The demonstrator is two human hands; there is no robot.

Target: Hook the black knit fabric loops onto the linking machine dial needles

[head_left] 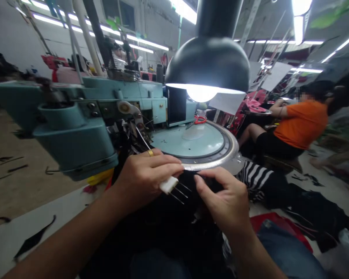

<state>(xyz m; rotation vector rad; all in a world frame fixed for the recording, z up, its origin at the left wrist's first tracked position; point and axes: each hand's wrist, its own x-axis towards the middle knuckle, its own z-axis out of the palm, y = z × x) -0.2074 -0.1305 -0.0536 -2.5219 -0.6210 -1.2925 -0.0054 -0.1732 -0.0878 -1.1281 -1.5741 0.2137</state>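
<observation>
Head-worn view, forward and down, close over left hand and right hand

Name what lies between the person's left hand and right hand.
In the head view, a white-backed tool with metal prongs and dark fabric lie between the left hand and the right hand.

A lit black lamp hangs nearby; an orange-shirted co-worker sits beyond.
</observation>
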